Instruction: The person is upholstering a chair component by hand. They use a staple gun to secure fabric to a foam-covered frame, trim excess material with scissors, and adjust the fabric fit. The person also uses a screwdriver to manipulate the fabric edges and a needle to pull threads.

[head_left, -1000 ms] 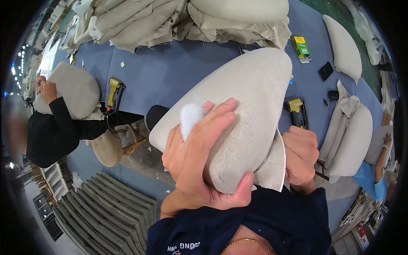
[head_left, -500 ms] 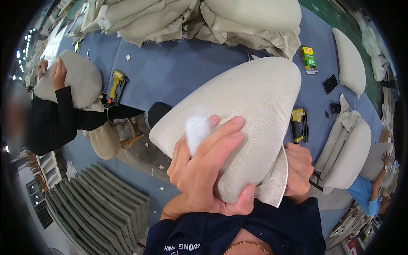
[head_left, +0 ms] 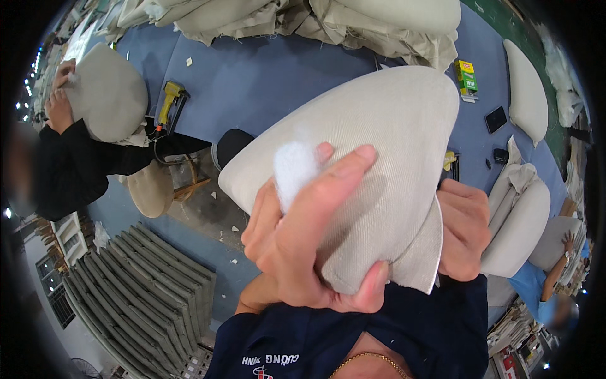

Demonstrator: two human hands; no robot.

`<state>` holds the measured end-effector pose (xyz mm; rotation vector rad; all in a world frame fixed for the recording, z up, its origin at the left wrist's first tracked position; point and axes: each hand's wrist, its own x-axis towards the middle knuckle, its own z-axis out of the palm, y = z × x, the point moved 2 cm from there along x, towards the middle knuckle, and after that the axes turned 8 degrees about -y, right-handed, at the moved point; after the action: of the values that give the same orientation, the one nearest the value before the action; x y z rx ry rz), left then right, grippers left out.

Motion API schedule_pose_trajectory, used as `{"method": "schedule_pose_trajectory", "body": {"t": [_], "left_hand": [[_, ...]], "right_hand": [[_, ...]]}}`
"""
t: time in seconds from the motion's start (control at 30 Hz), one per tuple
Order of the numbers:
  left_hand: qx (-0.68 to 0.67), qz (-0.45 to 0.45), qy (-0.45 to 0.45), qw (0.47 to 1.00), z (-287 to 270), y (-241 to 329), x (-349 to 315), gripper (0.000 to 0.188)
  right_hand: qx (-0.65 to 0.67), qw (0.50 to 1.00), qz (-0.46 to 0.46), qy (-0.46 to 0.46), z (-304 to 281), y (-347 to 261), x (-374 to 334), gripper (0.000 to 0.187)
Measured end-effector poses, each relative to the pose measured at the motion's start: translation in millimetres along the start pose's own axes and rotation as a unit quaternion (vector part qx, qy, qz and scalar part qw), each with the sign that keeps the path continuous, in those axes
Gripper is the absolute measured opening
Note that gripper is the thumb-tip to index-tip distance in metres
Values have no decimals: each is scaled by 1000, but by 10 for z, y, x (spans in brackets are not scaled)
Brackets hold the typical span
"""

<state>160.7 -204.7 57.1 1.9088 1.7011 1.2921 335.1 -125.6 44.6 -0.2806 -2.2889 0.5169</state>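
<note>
In front of my chest is a beige upholstered seat pad [head_left: 385, 120], tilted, its rounded end pointing away. My left hand [head_left: 297, 252] grips its near end, thumb below and fingers over the woven cover. A tuft of white wadding [head_left: 294, 170] is tucked between those fingers and rests against the fabric. At the pad's right side, my right hand [head_left: 464, 227] is closed beside a loose fabric flap [head_left: 420, 259]; its fingertips are hidden, and they seem to grip the cover's edge.
A blue table [head_left: 252, 82] carries piled beige covers [head_left: 391, 31], a yellow staple gun [head_left: 169, 104], a green-yellow box [head_left: 466, 79], a phone [head_left: 495, 119] and more pads [head_left: 527, 95]. Another staple gun [head_left: 449, 161] is partly hidden. Grey panels [head_left: 145, 290] stack lower left. Co-workers sit at both sides.
My right hand has moved right, drawing the flap outward, and now covers more of the nearer staple gun. The wadding remains between my left fingers. The view has shifted slightly.
</note>
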Motion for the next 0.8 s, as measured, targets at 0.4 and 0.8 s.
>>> {"method": "schedule_pose_trajectory", "body": {"t": [0.4,0.8], "left_hand": [[34,83,32,995,29,6,100,72],[-19,6,56,998,41,126,11,53]], "right_hand": [[-48,988,145,10,-59,-170,-237,19],[61,985,152,46,24,-290,-193,25]]}}
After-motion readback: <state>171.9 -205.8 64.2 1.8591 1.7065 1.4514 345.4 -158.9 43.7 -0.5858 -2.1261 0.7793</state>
